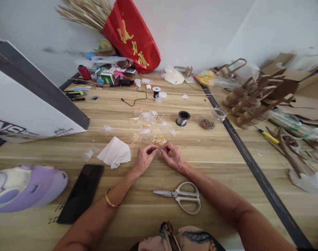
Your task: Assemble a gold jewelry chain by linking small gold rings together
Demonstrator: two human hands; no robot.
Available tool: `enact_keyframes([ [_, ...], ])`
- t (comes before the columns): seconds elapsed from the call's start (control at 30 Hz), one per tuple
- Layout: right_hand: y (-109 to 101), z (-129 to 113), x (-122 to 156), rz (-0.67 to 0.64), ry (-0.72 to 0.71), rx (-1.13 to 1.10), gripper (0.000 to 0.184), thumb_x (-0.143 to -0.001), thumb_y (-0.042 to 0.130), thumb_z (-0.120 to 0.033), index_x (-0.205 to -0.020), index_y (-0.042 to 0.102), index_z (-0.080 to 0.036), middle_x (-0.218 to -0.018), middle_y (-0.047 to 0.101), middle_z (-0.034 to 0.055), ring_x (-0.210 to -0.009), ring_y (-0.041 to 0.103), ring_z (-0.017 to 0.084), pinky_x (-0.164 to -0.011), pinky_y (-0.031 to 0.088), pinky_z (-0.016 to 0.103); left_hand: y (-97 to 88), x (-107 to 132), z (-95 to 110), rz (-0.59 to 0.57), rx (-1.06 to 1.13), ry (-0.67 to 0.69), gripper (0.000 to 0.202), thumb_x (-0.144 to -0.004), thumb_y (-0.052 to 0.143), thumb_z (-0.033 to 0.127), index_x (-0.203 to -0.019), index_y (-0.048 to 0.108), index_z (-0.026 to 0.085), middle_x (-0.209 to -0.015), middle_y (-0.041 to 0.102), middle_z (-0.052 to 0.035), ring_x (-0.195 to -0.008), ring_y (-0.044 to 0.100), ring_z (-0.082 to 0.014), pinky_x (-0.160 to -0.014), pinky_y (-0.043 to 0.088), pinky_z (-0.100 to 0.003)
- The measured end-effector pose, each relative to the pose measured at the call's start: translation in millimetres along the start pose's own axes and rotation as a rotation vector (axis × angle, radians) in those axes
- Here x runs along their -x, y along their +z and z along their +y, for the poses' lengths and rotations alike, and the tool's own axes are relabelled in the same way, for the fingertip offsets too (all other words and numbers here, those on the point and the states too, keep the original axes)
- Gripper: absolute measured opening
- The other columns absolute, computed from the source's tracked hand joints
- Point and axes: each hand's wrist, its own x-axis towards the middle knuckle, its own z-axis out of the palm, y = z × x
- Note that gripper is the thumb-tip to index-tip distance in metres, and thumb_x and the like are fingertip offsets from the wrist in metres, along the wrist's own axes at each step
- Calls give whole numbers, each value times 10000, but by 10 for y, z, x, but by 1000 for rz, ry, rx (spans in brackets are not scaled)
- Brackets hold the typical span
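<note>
My left hand (145,158) and my right hand (174,157) meet fingertip to fingertip over the table (138,212). Each has its thumb and index finger pinched together. Whatever lies between the fingers is too small to make out. Directly beyond the fingertips spreads a pile of gold and silver beads (159,140). Behind that pile lie small clear bags (145,120) with more gold and white pieces. A pair of scissors (177,195) with pale handles rests in front of my right hand, blades pointing left. A white tissue (115,152) is left of my left hand.
A spool of wire (183,118) stands behind the beads, beside a cluster of dark beads (207,123). At left are a black phone (81,193), a purple-and-white device (30,188) and a large box (36,101). Small woven baskets (253,104) crowd the right; a red bag (133,38) leans at the back.
</note>
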Motion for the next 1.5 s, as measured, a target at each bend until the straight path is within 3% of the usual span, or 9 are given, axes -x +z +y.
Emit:
enact_keyframes([
  [0.57,7,33,3,-8,22,-5,79,-839,516,-232,-781,532,-179,-622,495,-23,-568,457,103,-542,374,228,7,4,-3,12,-36,52,77,-749,598,163,-758,675,156,-726,700,-27,-635,614,-120,-600,484,-207],
  [1.5,15,22,-4,-13,38,-16,106,-844,521,-265,-786,542,-179,-615,516,-15,-572,491,111,-535,393,230,7,26,15,-35,36,-38,137,-774,607,240,-829,682,141,-758,697,-46,-669,613,-134,-627,475,-222],
])
